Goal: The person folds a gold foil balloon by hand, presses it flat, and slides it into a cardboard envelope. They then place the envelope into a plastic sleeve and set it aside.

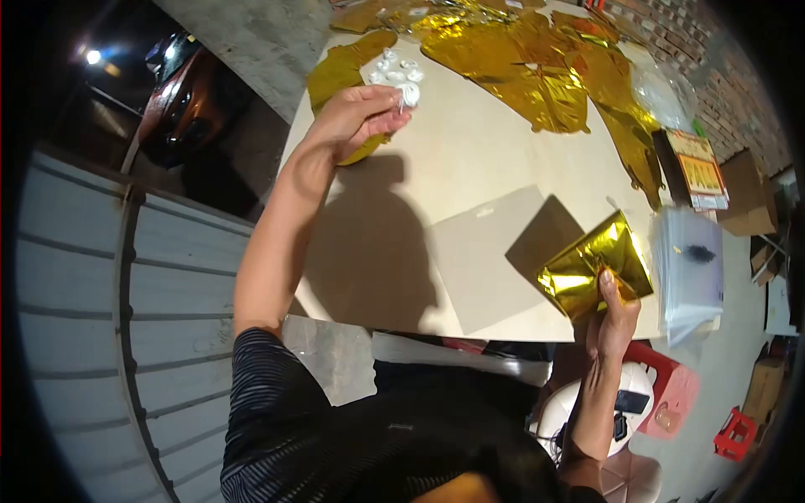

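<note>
Your right grip (610, 293) is closed on the folded gold foil (591, 270), with the thumb pressed on its upper face and the other fingers hidden under it. The foil is at the right side, above the near edge of the bench (381, 293). It is almost square, so its long axis is not strong; it seems to run from the near left to the far right. One corner points away from you, to the far right, and another points to the left. The face is tilted and wrinkled.

Your left grip (404, 107) is together on a small white coil (409, 94), held between the thumb and fingers, with a thin end hanging down. It is far from the folded foil, over the left part of the bench. Just beyond this hand there is a group of small white pieces (390, 67), and a gold sheet (335, 77) lies beside and partly under the hand.

Between your two hands, a pale flat sheet (495, 268) lies with its small slot near the far edge. More gold sheets (520, 80) spread over the far side. At the right are a stack of clear bags (692, 272) and an orange box (698, 168).
</note>
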{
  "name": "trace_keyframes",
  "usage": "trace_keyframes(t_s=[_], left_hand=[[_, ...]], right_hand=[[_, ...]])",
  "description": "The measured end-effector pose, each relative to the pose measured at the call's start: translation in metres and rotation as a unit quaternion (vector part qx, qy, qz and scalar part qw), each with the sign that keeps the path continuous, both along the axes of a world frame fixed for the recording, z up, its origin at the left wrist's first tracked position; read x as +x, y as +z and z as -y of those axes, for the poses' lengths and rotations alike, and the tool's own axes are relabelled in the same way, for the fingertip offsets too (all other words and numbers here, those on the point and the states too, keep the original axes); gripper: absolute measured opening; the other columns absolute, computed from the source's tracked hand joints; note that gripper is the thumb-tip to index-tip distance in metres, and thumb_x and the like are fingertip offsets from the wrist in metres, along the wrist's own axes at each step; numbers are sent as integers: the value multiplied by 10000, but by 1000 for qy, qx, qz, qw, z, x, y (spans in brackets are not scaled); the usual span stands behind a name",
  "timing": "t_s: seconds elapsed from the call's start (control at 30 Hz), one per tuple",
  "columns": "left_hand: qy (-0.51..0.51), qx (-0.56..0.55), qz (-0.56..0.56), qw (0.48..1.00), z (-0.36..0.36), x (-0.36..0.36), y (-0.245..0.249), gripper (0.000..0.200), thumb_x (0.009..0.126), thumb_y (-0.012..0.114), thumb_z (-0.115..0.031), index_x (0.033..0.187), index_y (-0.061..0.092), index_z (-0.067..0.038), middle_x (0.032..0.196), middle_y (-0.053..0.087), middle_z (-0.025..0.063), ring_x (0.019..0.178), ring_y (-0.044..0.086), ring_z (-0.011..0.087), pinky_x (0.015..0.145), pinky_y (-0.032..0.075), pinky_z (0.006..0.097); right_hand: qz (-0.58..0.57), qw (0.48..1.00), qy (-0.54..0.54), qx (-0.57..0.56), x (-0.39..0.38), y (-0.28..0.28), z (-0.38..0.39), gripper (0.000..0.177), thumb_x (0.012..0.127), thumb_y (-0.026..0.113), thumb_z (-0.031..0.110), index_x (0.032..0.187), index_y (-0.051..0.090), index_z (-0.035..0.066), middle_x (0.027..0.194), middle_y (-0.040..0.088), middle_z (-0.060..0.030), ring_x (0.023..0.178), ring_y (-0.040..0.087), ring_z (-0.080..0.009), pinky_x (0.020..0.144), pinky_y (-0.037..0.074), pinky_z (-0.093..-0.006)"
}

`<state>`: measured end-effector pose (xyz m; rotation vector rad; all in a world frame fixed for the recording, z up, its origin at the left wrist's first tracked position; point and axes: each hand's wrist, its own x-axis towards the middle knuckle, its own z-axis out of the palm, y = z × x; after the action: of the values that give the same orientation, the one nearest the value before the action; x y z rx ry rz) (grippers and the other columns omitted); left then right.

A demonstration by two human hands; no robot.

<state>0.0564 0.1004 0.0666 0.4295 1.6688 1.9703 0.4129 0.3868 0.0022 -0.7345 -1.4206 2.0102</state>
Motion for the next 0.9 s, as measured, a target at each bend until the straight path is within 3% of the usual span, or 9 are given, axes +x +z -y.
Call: trace_keyframes(t_s=[0.17, 0.2, 0.27, 0.3, 0.37, 0.47, 0.6, 0.67, 0.9], left_hand=[[-151, -207, -88, 963, -33, 94, 5, 246, 987, 678, -165, 1089, 721, 55, 960, 751, 103, 834, 711, 145, 786, 580, 274], [-121, -225, -243, 936, -41, 117, -6, 214, 968, 695, -170, 1080, 735, 8, 924, 756, 108, 795, 720, 180, 759, 574, 285], [-45, -185, -573, 797, -59, 144, -52, 109, 938, 679, -138, 990, 761, -89, 920, 750, 102, 815, 720, 225, 736, 564, 304], [-50, -181, -571, 799, -65, 157, -60, 109, 938, 679, -138, 990, 761, -89, 920, 750, 102, 815, 720, 225, 736, 564, 304], [-85, -314, -662, 675, -70, 186, -67, 119, 880, 667, -62, 975, 736, -82, 979, 735, 76, 927, 700, 227, 762, 570, 328], [-40, -283, -728, 623, -76, 200, -72, 200, 812, 760, -111, 1011, 753, -94, 1031, 725, 50, 914, 700, 241, 747, 591, 326], [-68, -215, -671, 706, -64, 195, -70, 216, 852, 678, -43, 1063, 715, -76, 1014, 696, 83, 967, 682, 243, 781, 562, 342], [-74, -136, -526, 836, -58, 181, -70, 297, 838, 721, -48, 1134, 700, -57, 991, 686, 110, 943, 685, 247, 782, 556, 364], [-136, -305, -477, 813, -81, 158, -50, 447, 845, 826, -203, 1222, 670, -18, 997, 645, 104, 902, 656, 222, 808, 538, 346]], right_hand=[[29, 999, 7, 23, 3, 3, -3, 315, 940, 755, 188, 1173, 680, -10, 1081, 680, -20, 971, 605, -90, 921, 465, -277], [18, 1000, 9, 5, 3, 2, -4, 340, 932, 764, 154, 1203, 661, -23, 1108, 693, -51, 979, 634, -119, 922, 487, -293], [-25, 999, 18, -23, 3, -6, -9, 371, 924, 773, 123, 1234, 643, -36, 1141, 707, -84, 991, 664, -151, 928, 508, -309], [-27, 999, 22, -3, 0, 3, 0, 294, 963, 732, 155, 1214, 655, 23, 1078, 673, -1, 978, 607, -91, 910, 470, -275], [-26, 999, 28, -15, 1, -4, -5, 349, 954, 744, 144, 1263, 636, 23, 1133, 690, -16, 1022, 640, -112, 941, 503, -305], [-44, 997, 41, -39, 2, -10, -9, 374, 952, 746, 140, 1289, 630, 25, 1172, 700, -42, 1065, 663, -139, 968, 525, -329], [-53, 997, 44, -35, 0, -7, -6, 391, 956, 744, 148, 1307, 622, 25, 1183, 700, -59, 1075, 668, -154, 974, 533, -341], [-60, 997, 41, -30, -1, -8, -6, 393, 957, 743, 150, 1308, 620, 24, 1187, 699, -63, 1077, 668, -158, 976, 533, -344], [-72, 997, 34, -24, -3, -11, -8, 390, 959, 740, 144, 1308, 615, 22, 1193, 697, -69, 1086, 667, -169, 994, 527, -353]])
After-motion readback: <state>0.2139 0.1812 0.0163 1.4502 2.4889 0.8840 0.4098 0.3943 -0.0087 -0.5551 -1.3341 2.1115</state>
